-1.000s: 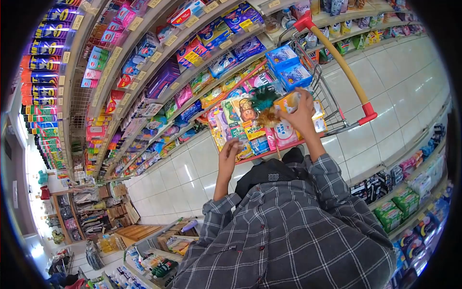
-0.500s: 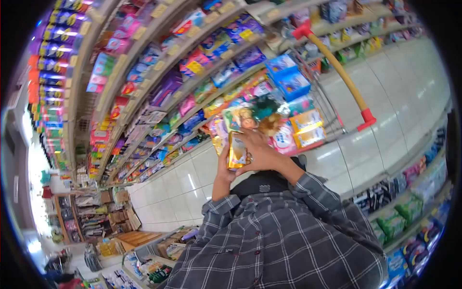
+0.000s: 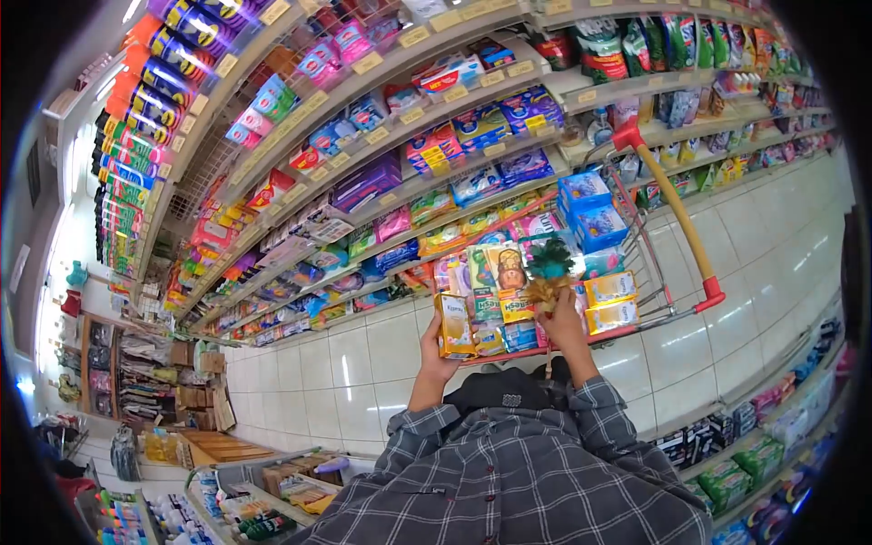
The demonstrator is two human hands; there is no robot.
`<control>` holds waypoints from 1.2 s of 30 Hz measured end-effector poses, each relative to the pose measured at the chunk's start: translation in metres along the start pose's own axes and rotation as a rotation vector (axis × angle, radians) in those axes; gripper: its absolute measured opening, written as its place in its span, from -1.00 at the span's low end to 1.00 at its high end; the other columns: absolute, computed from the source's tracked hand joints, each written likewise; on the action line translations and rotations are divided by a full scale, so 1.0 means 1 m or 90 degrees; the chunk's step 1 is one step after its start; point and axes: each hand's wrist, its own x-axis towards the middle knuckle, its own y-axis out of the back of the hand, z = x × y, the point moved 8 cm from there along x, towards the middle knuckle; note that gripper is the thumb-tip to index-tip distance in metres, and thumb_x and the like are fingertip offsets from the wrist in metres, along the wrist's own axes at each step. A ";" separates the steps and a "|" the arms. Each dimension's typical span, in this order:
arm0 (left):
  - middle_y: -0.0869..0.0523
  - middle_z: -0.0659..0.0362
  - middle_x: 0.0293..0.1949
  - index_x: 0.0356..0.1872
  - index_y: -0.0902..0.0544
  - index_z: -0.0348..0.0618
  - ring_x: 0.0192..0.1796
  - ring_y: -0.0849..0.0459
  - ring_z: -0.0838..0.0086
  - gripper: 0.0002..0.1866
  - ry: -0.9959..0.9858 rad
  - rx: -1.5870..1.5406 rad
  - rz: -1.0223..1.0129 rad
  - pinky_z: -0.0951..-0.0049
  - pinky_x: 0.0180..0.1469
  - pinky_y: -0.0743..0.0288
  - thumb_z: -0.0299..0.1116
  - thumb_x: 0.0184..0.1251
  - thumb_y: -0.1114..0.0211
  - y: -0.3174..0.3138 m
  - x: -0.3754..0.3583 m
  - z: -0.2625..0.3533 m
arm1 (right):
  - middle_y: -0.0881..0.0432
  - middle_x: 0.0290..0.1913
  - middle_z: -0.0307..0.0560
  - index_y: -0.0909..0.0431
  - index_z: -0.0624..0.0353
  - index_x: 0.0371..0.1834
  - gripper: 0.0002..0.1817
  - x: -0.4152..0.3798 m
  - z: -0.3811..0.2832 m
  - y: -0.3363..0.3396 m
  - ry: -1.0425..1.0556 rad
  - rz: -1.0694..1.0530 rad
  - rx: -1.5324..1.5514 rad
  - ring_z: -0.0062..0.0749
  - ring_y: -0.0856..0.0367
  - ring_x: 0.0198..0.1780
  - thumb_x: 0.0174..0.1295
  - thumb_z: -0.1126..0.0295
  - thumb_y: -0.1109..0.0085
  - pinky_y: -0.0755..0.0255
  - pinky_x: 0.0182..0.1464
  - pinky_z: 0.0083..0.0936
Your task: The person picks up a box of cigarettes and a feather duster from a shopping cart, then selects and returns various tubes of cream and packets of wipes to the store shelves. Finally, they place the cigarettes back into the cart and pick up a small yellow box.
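Note:
My left hand (image 3: 438, 352) is closed around an upright yellow-and-white box (image 3: 456, 325) at the left end of the shopping cart (image 3: 649, 320). Over the cart, my right hand (image 3: 565, 325) is closed at a golden-brown feathery bundle (image 3: 543, 292), its fingertips partly hidden. Teal feathers (image 3: 550, 258) lie just beyond that bundle. Below the right fingers lie colourful packets, among them a green-and-orange one (image 3: 514, 307) and a blue one (image 3: 520, 337). Two yellow boxes (image 3: 611, 304) sit right of this hand, with blue packs (image 3: 595, 213) stacked farther back.
Long shelves (image 3: 391, 136) full of packaged goods run along the far side of the cart. The cart's yellow handle (image 3: 677, 209) with red ends is at the right. More shelves (image 3: 754, 445) stand at lower right. Pale floor tiles (image 3: 309, 391) extend to the left.
My right hand has let go of the yellow-and-white box and moved right to the feathery bundle. The box stays in my left hand. The view has shifted, showing more of the cart.

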 end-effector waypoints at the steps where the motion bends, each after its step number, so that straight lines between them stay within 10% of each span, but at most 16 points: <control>1: -0.63 -0.03 -0.02 0.22 -0.43 -0.19 -0.12 -0.65 0.16 -0.41 -0.010 -0.002 0.018 0.13 -0.14 -0.57 0.10 0.44 0.02 0.010 0.000 0.004 | -0.30 0.12 0.27 -0.15 0.22 0.10 -0.33 -0.001 0.001 -0.001 -0.009 0.010 -0.009 0.31 -0.44 0.08 -0.01 0.40 -0.38 -0.43 0.04 -0.04; 6: -0.62 -0.06 0.06 0.26 -0.41 -0.19 -0.07 -0.64 0.15 -0.42 -0.018 -0.100 -0.022 0.10 -0.06 -0.57 0.06 0.45 0.03 0.044 -0.004 0.017 | -0.36 0.14 0.26 -0.19 0.26 0.21 -0.34 -0.012 0.000 -0.016 0.027 0.059 -0.005 0.21 -0.36 0.20 -0.01 0.62 -0.25 -0.39 0.14 -0.13; 7: -0.60 -0.06 0.09 0.27 -0.41 -0.15 -0.01 -0.63 0.15 -0.43 -0.023 -0.081 0.019 0.10 -0.02 -0.57 0.04 0.45 0.03 0.048 -0.011 0.022 | -0.36 0.17 0.29 -0.17 0.34 0.32 -0.32 -0.017 -0.009 -0.013 0.155 0.140 -0.050 0.16 -0.59 -0.07 0.07 0.62 -0.18 -0.52 -0.06 -0.17; 11: -0.63 0.06 0.04 0.24 -0.44 -0.12 -0.01 -0.65 0.22 -0.47 -0.008 -0.088 0.000 0.10 -0.02 -0.59 0.05 0.45 -0.01 0.066 -0.025 0.050 | -0.60 -0.02 0.02 -0.29 0.28 0.30 -0.42 -0.035 -0.058 -0.006 0.065 0.152 0.102 -0.48 -0.63 -0.30 0.17 0.62 -0.16 -0.49 -0.23 -0.56; 14: -0.63 0.07 0.08 0.23 -0.45 -0.11 0.04 -0.64 0.21 -0.50 0.010 -0.080 -0.019 0.08 0.06 -0.56 0.02 0.46 -0.02 0.090 -0.024 0.066 | -0.65 -0.21 -0.06 -0.31 0.27 0.30 -0.48 -0.056 -0.133 -0.028 0.064 0.013 0.341 -0.50 -0.62 -0.32 0.24 0.56 -0.15 -0.48 -0.28 -0.56; 21: -0.62 0.11 0.11 0.22 -0.48 -0.07 0.12 -0.61 0.28 -0.51 0.033 -0.062 -0.138 0.16 0.22 -0.46 0.04 0.48 0.03 0.111 -0.008 0.089 | -0.57 -0.39 -0.18 -0.45 0.25 0.21 -0.58 -0.110 -0.218 -0.107 0.098 -0.311 0.107 -0.60 -0.56 -0.41 0.26 0.52 -0.14 -0.44 -0.33 -0.58; 29: -0.61 0.12 0.14 0.27 -0.43 -0.06 0.17 -0.59 0.25 -0.40 0.146 -0.186 -0.139 0.11 0.27 -0.40 0.14 0.41 -0.08 0.091 -0.034 0.111 | -0.63 -0.25 -0.16 -0.40 0.30 0.23 -0.55 -0.093 -0.150 -0.032 -0.136 0.204 0.300 -0.64 -0.52 -0.44 0.28 0.44 -0.17 -0.23 -0.54 -0.71; 36: -0.59 0.13 0.15 0.31 -0.39 -0.04 0.13 -0.61 0.34 -0.44 0.191 -0.230 -0.145 0.20 0.19 -0.49 0.09 0.45 -0.04 0.105 -0.040 0.112 | -0.61 -0.31 -0.21 -0.47 0.29 0.15 -0.63 -0.152 -0.220 -0.114 -0.078 -0.281 0.264 -0.64 -0.54 -0.37 0.26 0.54 -0.17 -0.41 -0.35 -0.67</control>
